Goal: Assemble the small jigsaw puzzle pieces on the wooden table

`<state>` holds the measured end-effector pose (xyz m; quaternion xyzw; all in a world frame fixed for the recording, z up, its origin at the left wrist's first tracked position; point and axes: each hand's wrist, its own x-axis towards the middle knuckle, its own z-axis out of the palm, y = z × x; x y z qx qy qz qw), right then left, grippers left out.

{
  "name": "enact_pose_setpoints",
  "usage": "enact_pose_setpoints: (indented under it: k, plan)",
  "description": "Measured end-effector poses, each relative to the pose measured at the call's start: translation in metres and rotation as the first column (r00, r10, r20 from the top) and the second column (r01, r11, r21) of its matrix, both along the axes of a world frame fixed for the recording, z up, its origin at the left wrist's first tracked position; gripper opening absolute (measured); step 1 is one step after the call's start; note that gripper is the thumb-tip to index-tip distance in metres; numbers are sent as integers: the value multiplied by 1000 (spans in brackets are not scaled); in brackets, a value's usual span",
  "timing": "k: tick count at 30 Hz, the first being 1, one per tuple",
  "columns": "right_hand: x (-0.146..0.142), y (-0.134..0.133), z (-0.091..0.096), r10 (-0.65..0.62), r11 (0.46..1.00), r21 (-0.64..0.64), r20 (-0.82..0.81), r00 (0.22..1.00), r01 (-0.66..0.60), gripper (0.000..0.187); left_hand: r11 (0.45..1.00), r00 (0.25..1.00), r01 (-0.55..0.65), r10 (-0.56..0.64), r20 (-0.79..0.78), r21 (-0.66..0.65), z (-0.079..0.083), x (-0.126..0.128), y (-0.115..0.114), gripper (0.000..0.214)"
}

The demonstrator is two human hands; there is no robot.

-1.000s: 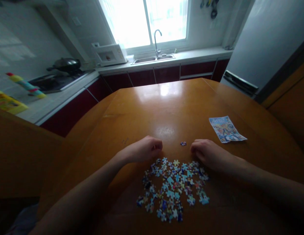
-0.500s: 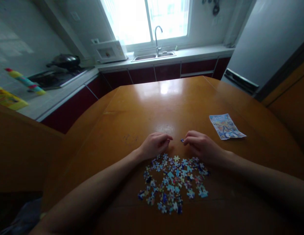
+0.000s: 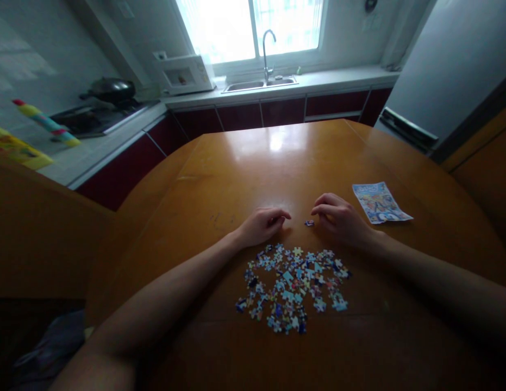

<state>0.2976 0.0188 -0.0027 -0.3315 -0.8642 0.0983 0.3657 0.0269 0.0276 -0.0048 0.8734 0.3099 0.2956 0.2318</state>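
Observation:
Many small jigsaw pieces lie in a loose, multicoloured spread on the wooden table, nearest me. Just beyond them, my left hand rests at the table, loosely curled, with the index finger reaching past the thumb and nothing visible in it. One dark blue jigsaw piece with lighter and red spots lies by itself between my hands. Above and right of that piece is my right hand, fingers bent and apart from it, holding nothing visible. A printed picture sheet lies to the right of this hand.
The wooden table has a rounded far edge. Behind it, a counter carries a sink, a white microwave and a stove with a black wok. A fridge stands at right. A yellow package sits at left.
My right hand has let go of the single jigsaw piece and lifted slightly away, so more of the piece shows. My left hand stays nearly the same. The view has tilted slightly.

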Motion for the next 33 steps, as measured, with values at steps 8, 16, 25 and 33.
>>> enact_pose_setpoints:
  k: [8,16,25,33]
  plan:
    - [-40,-85,38,341,933,46,210,916,-358,17,1000,1000,-11,11,13,-8,1,2,-1,23]
    - [-57,-118,31,554,820,-129,425,715,-558,27,1000,1000,9,-9,8,-5,1,3,-1,23]
    - [-57,-120,23,580,796,-86,389,716,-599,38,1000,1000,1,-2,-25,-5,2,3,-2,24]
    - [-32,-64,28,120,991,63,19,993,-121,30,1000,1000,-11,11,-5,0,-1,2,0,25]
